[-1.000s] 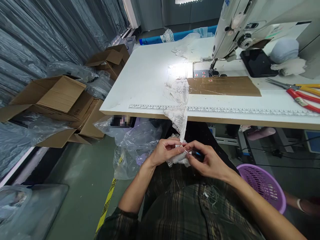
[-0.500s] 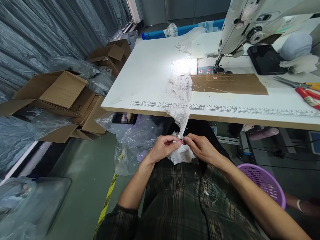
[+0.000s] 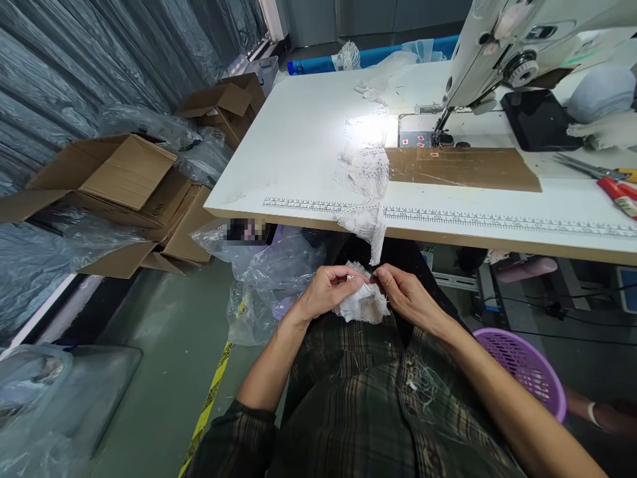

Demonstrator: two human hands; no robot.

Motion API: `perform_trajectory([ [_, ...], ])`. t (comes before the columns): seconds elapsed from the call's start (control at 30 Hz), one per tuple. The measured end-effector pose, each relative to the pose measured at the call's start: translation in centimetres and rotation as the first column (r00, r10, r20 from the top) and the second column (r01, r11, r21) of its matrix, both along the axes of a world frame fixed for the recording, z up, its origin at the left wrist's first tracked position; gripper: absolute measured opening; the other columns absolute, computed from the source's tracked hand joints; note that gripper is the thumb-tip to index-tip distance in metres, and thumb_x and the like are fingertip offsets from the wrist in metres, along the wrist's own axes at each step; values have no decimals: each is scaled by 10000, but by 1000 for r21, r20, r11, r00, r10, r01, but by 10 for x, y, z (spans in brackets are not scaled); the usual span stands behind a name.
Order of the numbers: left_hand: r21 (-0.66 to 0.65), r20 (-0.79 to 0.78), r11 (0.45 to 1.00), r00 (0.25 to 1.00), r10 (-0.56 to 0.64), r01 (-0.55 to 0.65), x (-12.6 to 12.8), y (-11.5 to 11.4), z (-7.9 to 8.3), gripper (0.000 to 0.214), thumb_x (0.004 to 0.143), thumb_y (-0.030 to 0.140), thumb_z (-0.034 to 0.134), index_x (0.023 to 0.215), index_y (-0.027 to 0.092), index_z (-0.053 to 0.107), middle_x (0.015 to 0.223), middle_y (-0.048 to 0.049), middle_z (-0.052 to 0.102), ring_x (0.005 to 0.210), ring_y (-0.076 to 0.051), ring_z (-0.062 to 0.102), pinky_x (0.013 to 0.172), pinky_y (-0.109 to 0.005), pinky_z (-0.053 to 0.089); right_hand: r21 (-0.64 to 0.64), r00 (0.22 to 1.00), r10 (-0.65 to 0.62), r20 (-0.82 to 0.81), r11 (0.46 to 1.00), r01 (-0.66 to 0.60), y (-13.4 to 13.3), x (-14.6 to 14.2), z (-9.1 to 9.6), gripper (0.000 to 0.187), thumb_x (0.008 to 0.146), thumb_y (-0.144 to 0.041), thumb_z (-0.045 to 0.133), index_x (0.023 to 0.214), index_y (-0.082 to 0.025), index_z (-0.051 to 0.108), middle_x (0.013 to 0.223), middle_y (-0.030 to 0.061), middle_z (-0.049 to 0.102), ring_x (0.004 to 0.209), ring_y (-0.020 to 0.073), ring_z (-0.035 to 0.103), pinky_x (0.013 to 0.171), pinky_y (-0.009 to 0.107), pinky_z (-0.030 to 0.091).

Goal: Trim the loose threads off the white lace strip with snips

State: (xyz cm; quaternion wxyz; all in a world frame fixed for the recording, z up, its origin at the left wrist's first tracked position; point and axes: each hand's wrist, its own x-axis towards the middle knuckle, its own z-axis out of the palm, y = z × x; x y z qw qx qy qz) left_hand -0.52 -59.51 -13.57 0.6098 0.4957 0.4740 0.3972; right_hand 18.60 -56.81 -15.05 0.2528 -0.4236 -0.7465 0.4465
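Over my lap, my left hand (image 3: 332,290) pinches a bunched piece of white lace fabric (image 3: 362,304) between thumb and fingers. My right hand (image 3: 404,292) is closed at the upper right edge of that piece; a small dark thing shows at its fingertips, too small to make out. A strip of white lace (image 3: 365,172) runs down the table and hangs over its front edge. Its narrow lower end dangles just above my fingertips, with a small gap between it and the bunched piece.
A sewing machine (image 3: 502,60) stands on the white table (image 3: 279,146), with brown cardboard (image 3: 462,167), a black tray (image 3: 537,119) and red-handled pliers (image 3: 617,192). Open cartons (image 3: 124,172) and plastic bags (image 3: 279,265) lie left. A purple basket (image 3: 527,372) is at right, near another person's arm (image 3: 597,411).
The lace strip's hanging end has come apart from the piece in my hands and hangs free. My right hand has shifted slightly right, away from the left. The view has shifted a little.
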Motion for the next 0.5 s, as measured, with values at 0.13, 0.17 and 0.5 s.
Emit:
perform_trajectory([
  [0.13,-13,-23,1000,1000,1,-1,1,-1,1,291,779,400,708,817,112,725,746,-33,687,638,-107,586,585,-190,425,23,999,17,32,1000,-18,-3,-1,0,393,959,-501,333,723,-214,459,611,-42,430,556,111,382,544,250,302],
  [0.17,-14,-35,1000,999,7,-7,1,-1,1,293,775,402,709,801,110,721,715,-24,671,607,-96,562,560,-186,407,39,999,6,50,999,-8,-3,-2,0,383,954,-497,347,718,-216,455,603,-44,426,550,111,378,545,253,296],
  [0.5,49,-130,998,991,-31,37,5,2,-20,325,847,415,624,942,116,712,886,-79,704,774,-167,639,683,-248,490,-165,991,106,-78,979,-118,-16,6,-21,315,865,-532,519,890,-226,446,654,-60,421,555,107,373,514,238,337],
])
